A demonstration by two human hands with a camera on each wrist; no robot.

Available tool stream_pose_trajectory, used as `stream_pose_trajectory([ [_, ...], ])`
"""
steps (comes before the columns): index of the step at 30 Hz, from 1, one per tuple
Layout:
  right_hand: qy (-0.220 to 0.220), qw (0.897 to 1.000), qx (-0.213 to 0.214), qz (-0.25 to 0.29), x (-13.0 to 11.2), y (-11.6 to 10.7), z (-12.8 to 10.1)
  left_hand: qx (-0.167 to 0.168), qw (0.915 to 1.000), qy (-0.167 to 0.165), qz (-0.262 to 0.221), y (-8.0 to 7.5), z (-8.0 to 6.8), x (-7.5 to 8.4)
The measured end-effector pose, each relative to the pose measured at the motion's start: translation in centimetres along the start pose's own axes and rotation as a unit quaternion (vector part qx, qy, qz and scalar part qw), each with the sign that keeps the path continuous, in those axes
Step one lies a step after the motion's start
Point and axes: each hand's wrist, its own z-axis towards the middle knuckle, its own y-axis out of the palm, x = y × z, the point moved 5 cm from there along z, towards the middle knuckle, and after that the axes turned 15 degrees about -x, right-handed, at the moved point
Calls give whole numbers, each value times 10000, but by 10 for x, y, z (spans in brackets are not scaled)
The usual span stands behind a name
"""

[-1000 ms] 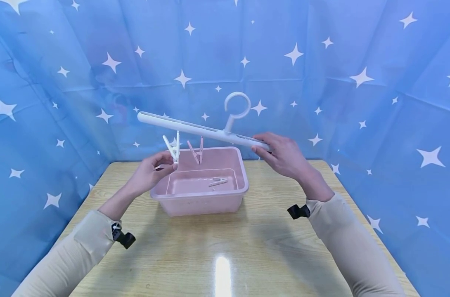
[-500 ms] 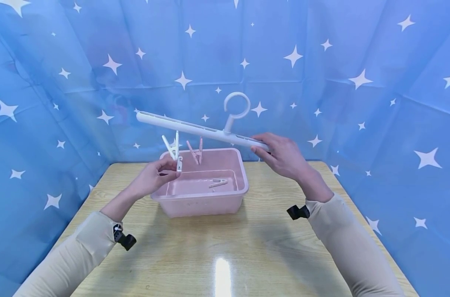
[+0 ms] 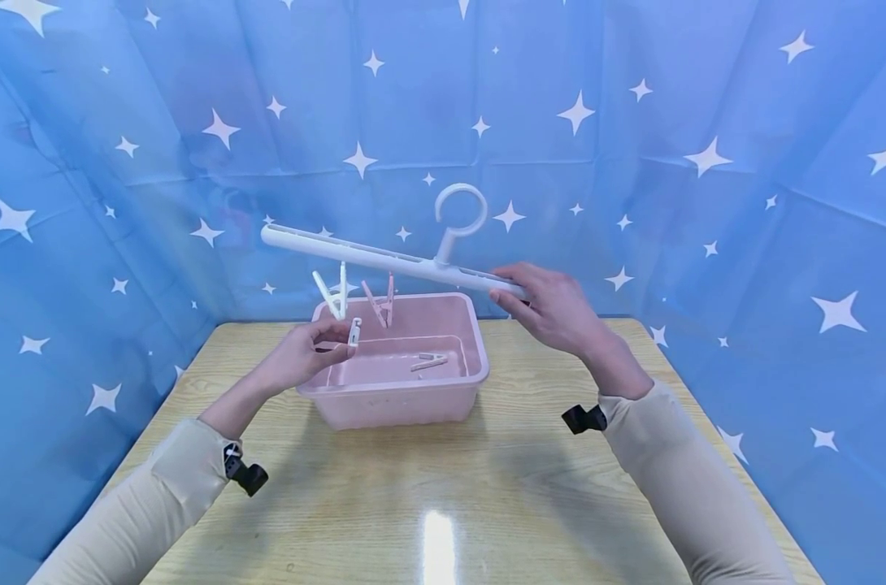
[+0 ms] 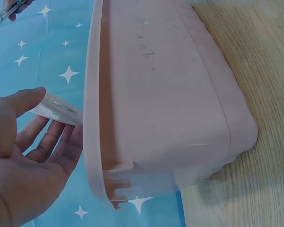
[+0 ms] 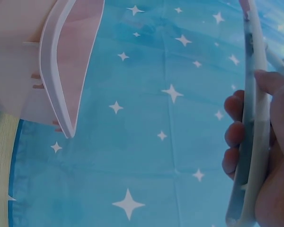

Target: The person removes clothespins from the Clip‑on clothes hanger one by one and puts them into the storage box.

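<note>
Our right hand (image 3: 549, 311) is gripping the hanger (image 3: 384, 260) by one end, higher than the bin (image 3: 395, 405); our left hand (image 3: 301, 356) is pinching a small white piece (image 3: 353, 334). We are judging the hanger light, stiff, smooth, probably balancing best near its hook (image 3: 450, 233).

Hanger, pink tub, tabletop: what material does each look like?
White hanger: likely plastic, satin; smooth rounded bar, no grain. Pink tub: probably molded plastic, low sheen; even color, rounded rim. Tabletop: wood or wood-look laminate, glossy; visible grain, bright reflection.
</note>
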Motion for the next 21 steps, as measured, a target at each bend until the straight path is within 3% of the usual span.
stream_pose_trajectory([
  [21,-151,9998,56,-70,-6,4,6,-185,9997,86,-122,4,1,-9],
])
